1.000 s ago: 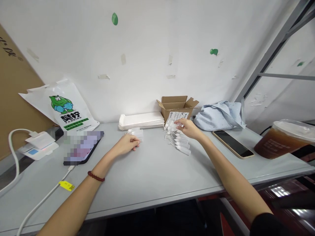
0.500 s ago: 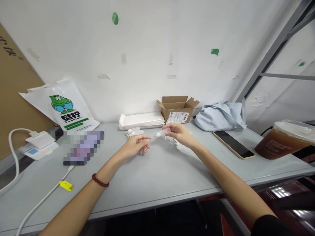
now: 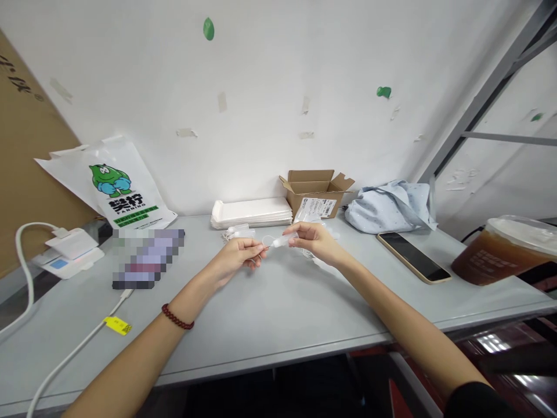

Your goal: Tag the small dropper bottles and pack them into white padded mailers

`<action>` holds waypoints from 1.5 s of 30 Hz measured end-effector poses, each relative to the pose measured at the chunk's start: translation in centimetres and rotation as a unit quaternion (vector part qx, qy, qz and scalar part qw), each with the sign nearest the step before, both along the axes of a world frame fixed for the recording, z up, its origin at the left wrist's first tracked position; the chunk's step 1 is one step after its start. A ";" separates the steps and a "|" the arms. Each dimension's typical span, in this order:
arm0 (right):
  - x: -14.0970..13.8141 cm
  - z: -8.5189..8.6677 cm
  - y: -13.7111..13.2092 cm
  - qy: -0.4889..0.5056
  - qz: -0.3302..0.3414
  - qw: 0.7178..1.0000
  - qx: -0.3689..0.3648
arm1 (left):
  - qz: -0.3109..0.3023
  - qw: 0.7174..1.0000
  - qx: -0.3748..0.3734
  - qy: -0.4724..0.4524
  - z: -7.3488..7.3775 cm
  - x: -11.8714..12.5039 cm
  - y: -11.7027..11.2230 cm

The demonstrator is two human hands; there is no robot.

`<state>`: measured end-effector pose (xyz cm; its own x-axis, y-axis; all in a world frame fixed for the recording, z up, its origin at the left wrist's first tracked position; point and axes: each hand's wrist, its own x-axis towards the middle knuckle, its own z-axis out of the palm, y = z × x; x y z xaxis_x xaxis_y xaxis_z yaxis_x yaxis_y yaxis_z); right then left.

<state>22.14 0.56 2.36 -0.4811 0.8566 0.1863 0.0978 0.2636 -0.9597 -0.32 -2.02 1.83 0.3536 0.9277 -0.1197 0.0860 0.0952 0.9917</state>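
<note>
Over the grey table (image 3: 278, 313), left hand (image 3: 237, 255) pinches a thin loop (image 3: 266, 242), right hand (image 3: 315, 239) pinches a small clear tube (image 3: 285, 238), ends meeting, a fiddly step needing steadiness.

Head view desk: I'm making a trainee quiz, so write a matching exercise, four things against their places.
1 clear piece
2 phone
3 cardboard box
4 drink cup

a at the far right
b pinched between left hand and right hand
c flat, in front of the blue cloth bag
d at the wall, beside the white stack

Pairs: 1b, 2c, 3d, 4a
</note>
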 end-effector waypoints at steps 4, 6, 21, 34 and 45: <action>0.0 0.0 -0.1 0.006 -0.001 1.000 -0.001 | -0.003 1.000 -0.019 -0.009 0.0 0.0 -0.1; -0.1 0.0 -0.1 0.007 -0.003 1.000 0.001 | -0.002 1.000 -0.021 -0.012 0.0 0.0 -0.1; -0.2 0.0 -0.2 0.001 -0.002 1.000 0.001 | 0.006 0.999 -0.018 -0.031 -0.2 0.1 0.0; -1.4 -0.7 -1.3 -0.108 -0.070 0.979 0.160 | 0.060 0.998 0.032 0.010 -0.3 0.4 -0.4; -2.0 -1.5 -1.7 -0.089 -0.073 0.984 0.138 | 0.067 0.996 0.042 0.035 -0.3 0.8 -0.8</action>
